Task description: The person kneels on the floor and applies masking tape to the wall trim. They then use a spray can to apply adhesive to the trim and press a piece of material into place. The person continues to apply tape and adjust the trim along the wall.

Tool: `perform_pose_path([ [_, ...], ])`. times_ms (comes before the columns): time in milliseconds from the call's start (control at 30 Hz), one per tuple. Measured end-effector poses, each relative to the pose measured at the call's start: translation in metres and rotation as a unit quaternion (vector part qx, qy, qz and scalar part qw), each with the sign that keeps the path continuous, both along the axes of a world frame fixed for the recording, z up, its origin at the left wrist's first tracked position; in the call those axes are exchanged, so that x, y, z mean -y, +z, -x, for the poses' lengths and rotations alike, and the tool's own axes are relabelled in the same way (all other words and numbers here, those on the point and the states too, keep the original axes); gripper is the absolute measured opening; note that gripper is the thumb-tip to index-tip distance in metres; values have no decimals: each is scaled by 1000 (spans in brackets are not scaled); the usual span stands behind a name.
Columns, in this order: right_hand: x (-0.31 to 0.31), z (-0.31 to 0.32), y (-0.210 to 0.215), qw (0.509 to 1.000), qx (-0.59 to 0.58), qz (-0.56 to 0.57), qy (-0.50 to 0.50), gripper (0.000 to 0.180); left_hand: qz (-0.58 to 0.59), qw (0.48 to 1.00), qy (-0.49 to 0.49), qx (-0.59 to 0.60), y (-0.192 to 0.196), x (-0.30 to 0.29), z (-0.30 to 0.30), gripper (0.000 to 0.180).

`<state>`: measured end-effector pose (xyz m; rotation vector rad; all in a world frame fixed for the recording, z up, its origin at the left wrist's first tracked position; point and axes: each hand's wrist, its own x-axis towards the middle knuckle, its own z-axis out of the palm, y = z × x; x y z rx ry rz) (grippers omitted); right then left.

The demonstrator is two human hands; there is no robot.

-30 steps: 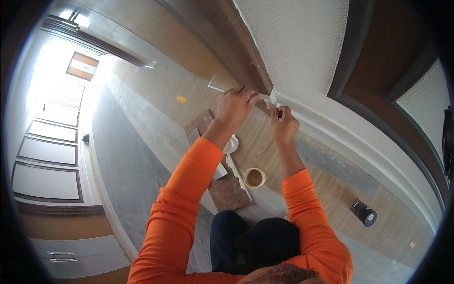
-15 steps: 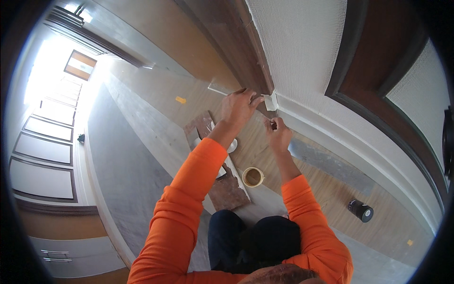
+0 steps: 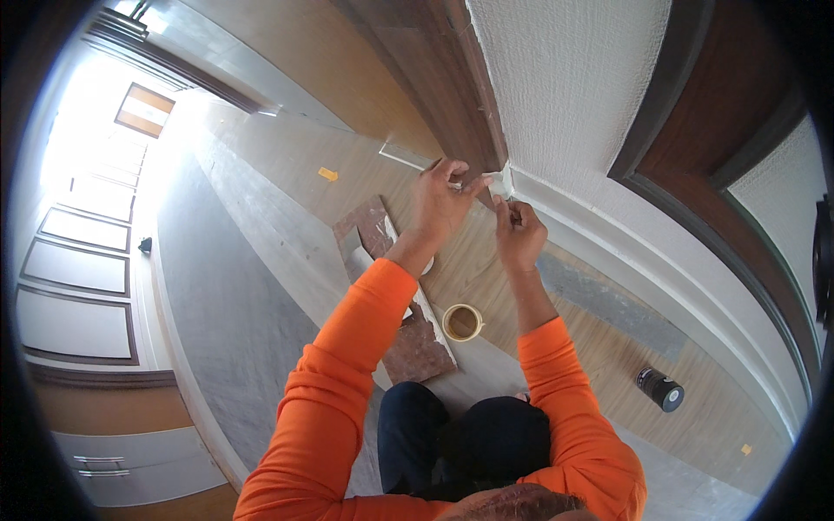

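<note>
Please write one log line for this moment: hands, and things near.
left hand: touches white baseboard end | right hand: pinches something small, unclear | floor: tape roll, black can

white textured wall point(image 3: 573, 78) | dark door frame point(image 3: 452, 78) | wood floor point(image 3: 608, 347)

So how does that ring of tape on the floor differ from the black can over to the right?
The tape roll is tan, an open ring lying flat close to the person's knees; the black can is dark, closed and lies tipped on its side, farther off near the baseboard. Both rest on the wood floor, untouched by either hand.
</note>
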<state>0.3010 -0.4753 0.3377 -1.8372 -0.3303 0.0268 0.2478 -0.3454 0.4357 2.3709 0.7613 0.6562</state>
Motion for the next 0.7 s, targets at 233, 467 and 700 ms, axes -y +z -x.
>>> perform_pose_path([
  [233,-16,-21,13,987,145,68,-31,40,-86,993,-44,-69,14,-10,-7,45],
  [467,-16,-29,-4,957,274,94,-19,43,70,993,1,-90,-2,9,-9,41],
  [700,-18,-26,-24,954,256,154,-7,38,335,941,11,41,-20,20,-17,27],
])
